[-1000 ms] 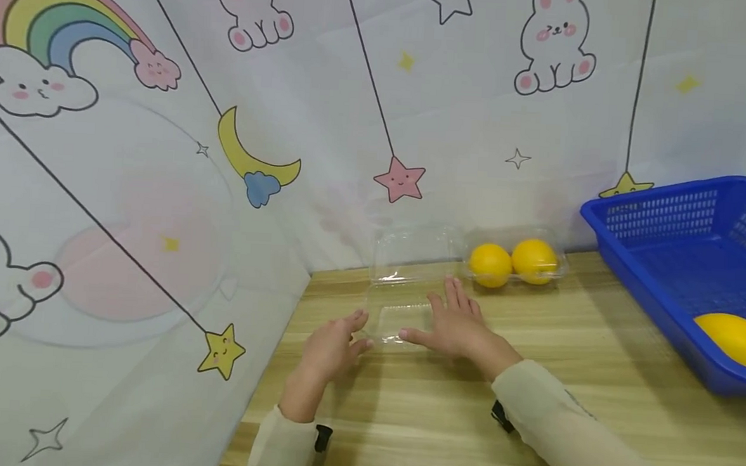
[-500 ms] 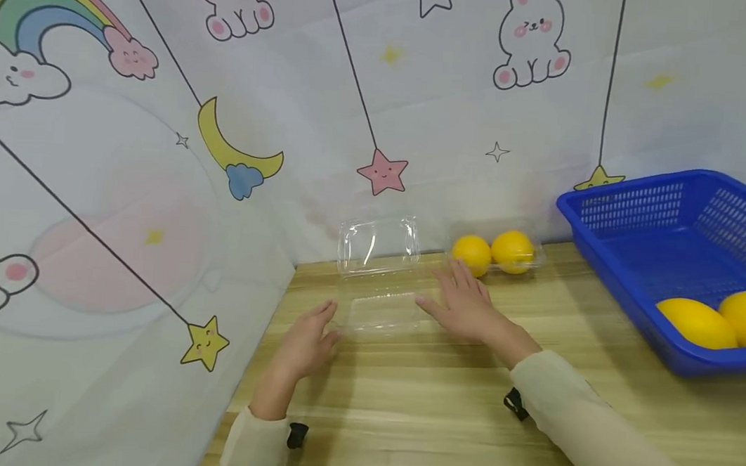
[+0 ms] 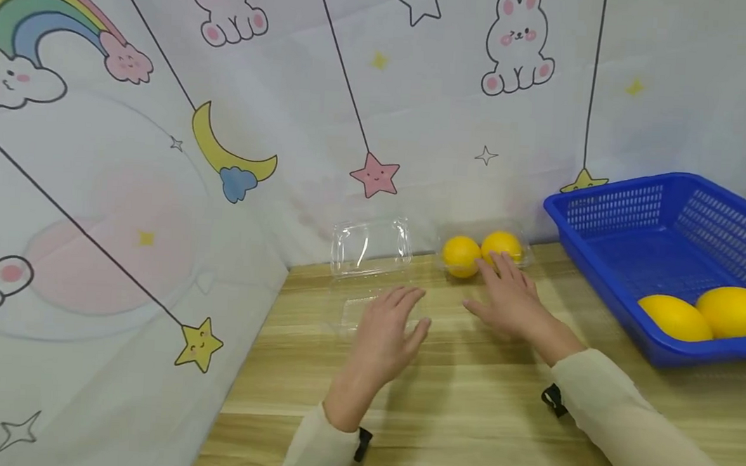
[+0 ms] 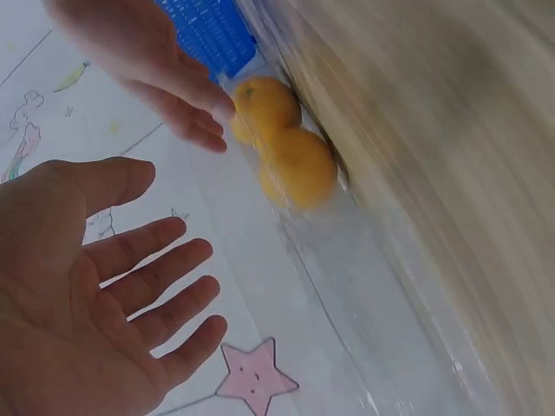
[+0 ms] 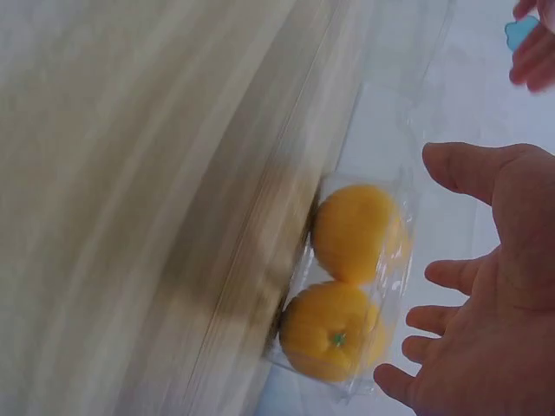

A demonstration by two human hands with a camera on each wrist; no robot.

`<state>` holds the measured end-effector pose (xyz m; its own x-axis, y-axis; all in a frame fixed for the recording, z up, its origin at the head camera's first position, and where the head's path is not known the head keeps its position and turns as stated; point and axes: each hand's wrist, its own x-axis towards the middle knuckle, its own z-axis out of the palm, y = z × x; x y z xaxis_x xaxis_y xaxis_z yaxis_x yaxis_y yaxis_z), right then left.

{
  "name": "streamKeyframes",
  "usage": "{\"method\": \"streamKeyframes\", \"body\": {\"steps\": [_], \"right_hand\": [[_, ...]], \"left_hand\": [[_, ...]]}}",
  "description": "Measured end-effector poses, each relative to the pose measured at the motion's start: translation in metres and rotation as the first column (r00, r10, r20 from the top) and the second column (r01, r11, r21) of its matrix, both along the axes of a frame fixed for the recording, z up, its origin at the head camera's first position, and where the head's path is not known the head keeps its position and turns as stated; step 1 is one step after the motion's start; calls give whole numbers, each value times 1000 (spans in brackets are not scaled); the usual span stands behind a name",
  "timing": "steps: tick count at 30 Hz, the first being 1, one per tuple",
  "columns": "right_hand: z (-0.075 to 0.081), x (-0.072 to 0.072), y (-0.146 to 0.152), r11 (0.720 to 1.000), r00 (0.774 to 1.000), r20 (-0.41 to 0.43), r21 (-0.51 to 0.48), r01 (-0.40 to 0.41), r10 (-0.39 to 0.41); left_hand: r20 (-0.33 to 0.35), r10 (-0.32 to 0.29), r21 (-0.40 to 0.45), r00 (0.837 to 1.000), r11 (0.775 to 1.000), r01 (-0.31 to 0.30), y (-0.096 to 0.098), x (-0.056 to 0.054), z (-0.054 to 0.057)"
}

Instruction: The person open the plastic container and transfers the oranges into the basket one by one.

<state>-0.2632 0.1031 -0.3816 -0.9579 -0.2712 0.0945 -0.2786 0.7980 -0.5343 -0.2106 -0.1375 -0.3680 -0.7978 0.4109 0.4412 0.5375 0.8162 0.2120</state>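
Note:
Two oranges (image 3: 461, 256) sit side by side in a clear plastic clamshell box (image 5: 395, 290) at the back of the table. To its left stands a second clear clamshell box (image 3: 372, 247), its lid raised against the wall sheet and nothing inside. My right hand (image 3: 510, 300), fingers spread, is just in front of the oranges, its fingertips overlapping the right one in the head view. The left hand (image 3: 385, 336) hovers in front of the second box and hides part of its base. Both palms hold nothing in the wrist views.
At the right stands a blue plastic basket (image 3: 604, 287) with two large yellow-orange fruits (image 3: 675, 318) at its near end. A white cartoon-printed sheet (image 3: 280, 66) closes off the back and left of the wooden table (image 3: 464, 421).
Both hands have left the sides of the second box and moved right. The right hand has come up to the box with the oranges. The head view has shifted slightly right.

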Motion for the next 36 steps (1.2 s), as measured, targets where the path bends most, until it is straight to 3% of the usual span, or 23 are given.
{"method": "streamKeyframes", "body": {"steps": [5, 11, 15, 21, 28, 36], "right_hand": [[-3, -17, 9, 996, 997, -47, 53, 71, -68], [-6, -37, 15, 991, 992, -82, 77, 107, -101], [-8, -46, 22, 989, 990, -78, 77, 123, -117], [-4, -54, 31, 987, 990, -58, 95, 132, -127], [-5, -57, 31, 983, 992, -64, 138, 118, -110], [-2, -57, 24, 981, 991, -80, 158, 115, -104]], "left_hand": [[113, 64, -107, 992, 993, -52, 46, -22, -3], [253, 209, -194, 944, 968, -162, 81, -51, -10], [282, 267, -252, 922, 947, -197, 100, -68, -10], [296, 286, -317, 911, 929, -189, 126, -86, -6], [309, 320, -336, 896, 918, -212, 138, -99, -9], [292, 322, -342, 900, 914, -216, 131, -102, -11]]}}
